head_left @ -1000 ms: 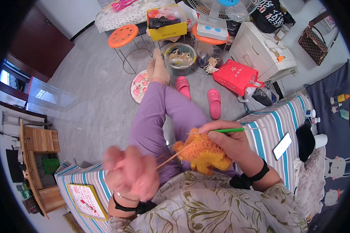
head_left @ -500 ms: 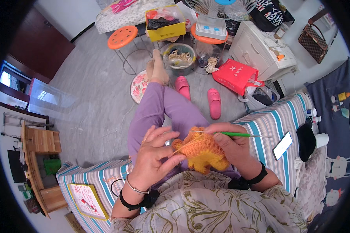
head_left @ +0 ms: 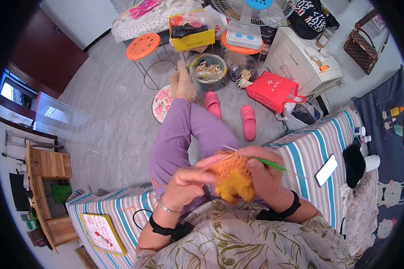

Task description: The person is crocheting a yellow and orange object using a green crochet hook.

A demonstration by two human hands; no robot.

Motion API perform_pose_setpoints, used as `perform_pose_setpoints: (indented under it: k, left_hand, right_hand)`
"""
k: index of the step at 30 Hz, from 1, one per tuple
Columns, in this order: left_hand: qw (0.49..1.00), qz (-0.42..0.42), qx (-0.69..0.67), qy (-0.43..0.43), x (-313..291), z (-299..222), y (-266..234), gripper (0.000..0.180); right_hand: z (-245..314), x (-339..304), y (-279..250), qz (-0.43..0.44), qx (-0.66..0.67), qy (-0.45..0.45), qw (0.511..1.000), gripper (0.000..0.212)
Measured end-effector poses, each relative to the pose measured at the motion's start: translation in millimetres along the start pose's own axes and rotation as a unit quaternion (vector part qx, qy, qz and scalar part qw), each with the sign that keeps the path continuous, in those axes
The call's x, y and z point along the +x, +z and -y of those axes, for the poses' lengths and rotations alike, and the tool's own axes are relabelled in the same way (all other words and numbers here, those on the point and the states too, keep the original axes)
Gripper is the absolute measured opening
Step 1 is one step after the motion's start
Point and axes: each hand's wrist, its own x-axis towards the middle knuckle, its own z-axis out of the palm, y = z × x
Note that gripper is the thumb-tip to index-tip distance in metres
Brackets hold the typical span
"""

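I look down through the head-worn fisheye, close above the purple trousers [head_left: 171, 140], facing forward along them.

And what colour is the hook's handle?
Green; the handle shows best in the head view.

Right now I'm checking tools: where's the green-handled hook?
Right of centre in the head view, the green-handled hook is in the right hand, by the orange yarnwork.
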Motion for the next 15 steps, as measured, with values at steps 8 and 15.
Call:
perform_pose_setpoints:
  k: [8, 15]
  left_hand:
    - [0.968, 0.154, 0.177, -0.094, 8, -39, -8, 0.025]
    - [0.989, 0.04, 0.133, 0.051, 10, -4, -12, 0.071]
  right_hand:
    - [3, 9, -4, -0.033, 0.112, 0.127, 0.985, 0.019]
    - [3, 2, 7, -0.075, 0.128, 0.085, 0.985, 0.018]
